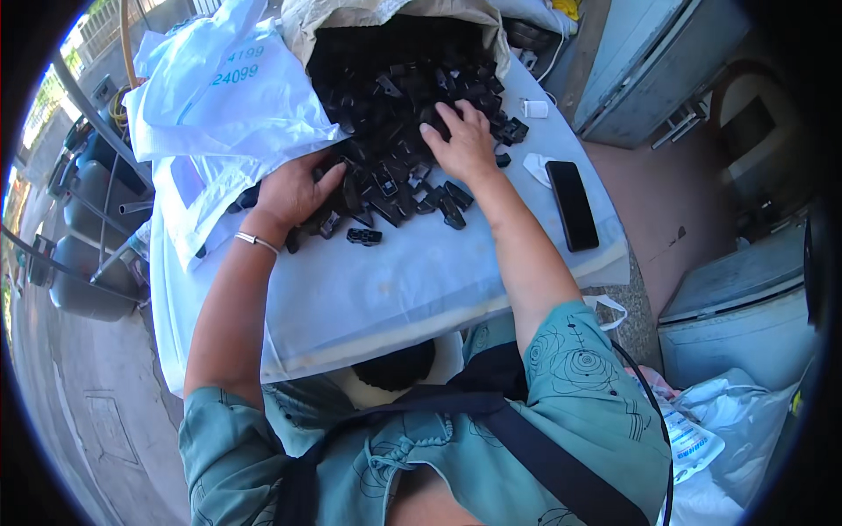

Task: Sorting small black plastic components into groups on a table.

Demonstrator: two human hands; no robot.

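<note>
A heap of small black plastic parts (399, 123) spills out of an open brown sack (386, 13) onto a table covered in pale sheeting (395, 280). My left hand (294, 188) lies on the heap's left edge, fingers curled into the parts, a metal bangle on its wrist. My right hand (462, 140) rests flat on the heap's right side, fingers spread over the parts. One black part (364, 236) lies alone on the sheeting just in front of the heap.
A white plastic bag (228, 96) sits left of the sack. A black phone (572, 204) lies at the table's right edge, with small white pieces (535, 109) beyond it. Grey cabinets (745, 316) stand to the right, white bags (737, 421) on the floor.
</note>
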